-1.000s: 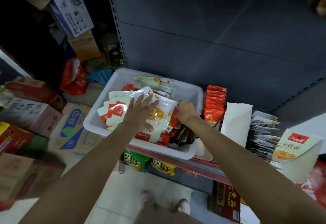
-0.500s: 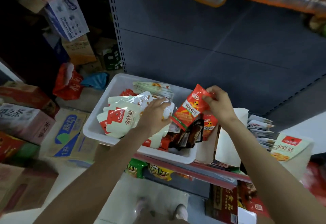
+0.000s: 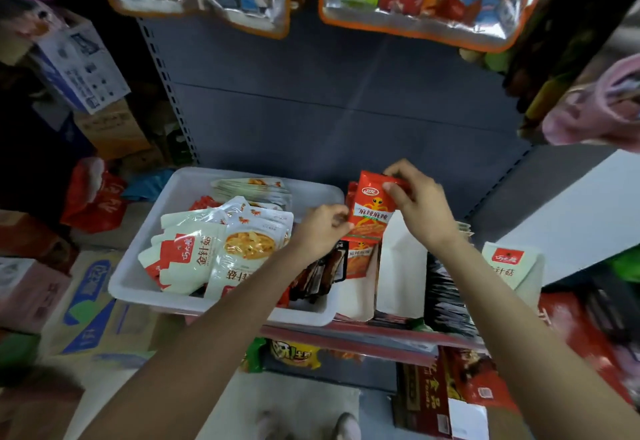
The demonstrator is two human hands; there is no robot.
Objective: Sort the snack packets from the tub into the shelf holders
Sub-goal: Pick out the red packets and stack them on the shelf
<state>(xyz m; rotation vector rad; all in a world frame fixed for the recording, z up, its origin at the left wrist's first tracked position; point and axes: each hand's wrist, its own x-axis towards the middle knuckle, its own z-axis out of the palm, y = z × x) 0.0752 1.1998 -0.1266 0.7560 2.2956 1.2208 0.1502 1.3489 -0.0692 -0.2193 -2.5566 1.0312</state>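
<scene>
We hold a flat red foil snack packet [image 3: 372,209] upright over the right end of the shelf, just past the white plastic tub [image 3: 180,295] and above the white card holder [image 3: 358,295]. Our right hand [image 3: 420,205] pinches its top edge; our left hand [image 3: 320,231] seems to pinch its lower corner. It looks light, limp and slippery, so the sealed edges give the surest hold

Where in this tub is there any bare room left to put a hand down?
Bare floor shows in the white tub along its far wall and far left corner, behind the white packets. The middle and near right are crowded with packets, where the left hand reaches.
</scene>
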